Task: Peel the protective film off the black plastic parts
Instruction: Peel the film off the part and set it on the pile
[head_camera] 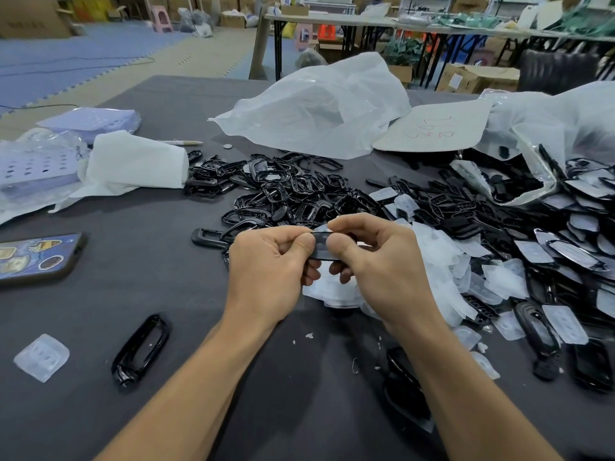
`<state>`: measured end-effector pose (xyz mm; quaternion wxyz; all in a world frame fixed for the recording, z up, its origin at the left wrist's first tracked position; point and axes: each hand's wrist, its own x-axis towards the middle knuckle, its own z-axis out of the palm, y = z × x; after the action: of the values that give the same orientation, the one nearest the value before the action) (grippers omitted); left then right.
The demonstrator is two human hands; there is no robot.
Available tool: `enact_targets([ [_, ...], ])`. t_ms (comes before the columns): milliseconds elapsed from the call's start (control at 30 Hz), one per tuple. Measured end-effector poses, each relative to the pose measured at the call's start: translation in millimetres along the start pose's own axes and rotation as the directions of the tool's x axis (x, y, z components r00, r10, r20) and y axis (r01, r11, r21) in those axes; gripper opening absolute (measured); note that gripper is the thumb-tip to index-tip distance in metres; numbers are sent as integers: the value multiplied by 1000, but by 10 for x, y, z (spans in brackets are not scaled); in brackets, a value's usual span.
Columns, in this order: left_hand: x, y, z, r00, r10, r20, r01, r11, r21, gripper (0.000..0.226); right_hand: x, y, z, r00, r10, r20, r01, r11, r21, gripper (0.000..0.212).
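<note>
I hold one black plastic part [321, 249] above the table's middle, between both hands. My left hand [269, 261] grips its left end with thumb and curled fingers. My right hand [376, 261] pinches its upper edge, where a sliver of clear film [322, 228] shows. Most of the part is hidden by my fingers. A pile of peeled black frames [283, 191] lies behind my hands. Film-covered parts [549, 247] are heaped at the right. Peeled film pieces [442, 257] are piled beside my right hand.
A single black frame [141, 349] and a loose film piece [41, 357] lie at the near left. A phone [36, 257] rests at the left edge. White plastic bags [316, 108] and white wrapping [133, 164] lie further back on the dark table [149, 287].
</note>
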<state>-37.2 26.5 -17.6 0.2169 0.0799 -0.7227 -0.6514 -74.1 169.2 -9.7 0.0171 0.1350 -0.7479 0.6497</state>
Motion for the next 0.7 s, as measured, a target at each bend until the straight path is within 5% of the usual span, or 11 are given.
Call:
enact_targets([
  [400, 34, -48, -69, 985, -123, 120, 118, 992, 45, 25, 36, -41, -65, 997, 73, -9, -72, 995, 64, 35],
  [633, 62, -44, -49, 976, -194, 102, 201, 977, -74, 26, 37, -66, -60, 983, 173, 63, -183, 963, 197, 37],
  [700, 69, -55, -42, 971, -219, 93, 227, 969, -93, 28, 24, -75, -81, 991, 136, 2, -136, 990, 36, 43],
])
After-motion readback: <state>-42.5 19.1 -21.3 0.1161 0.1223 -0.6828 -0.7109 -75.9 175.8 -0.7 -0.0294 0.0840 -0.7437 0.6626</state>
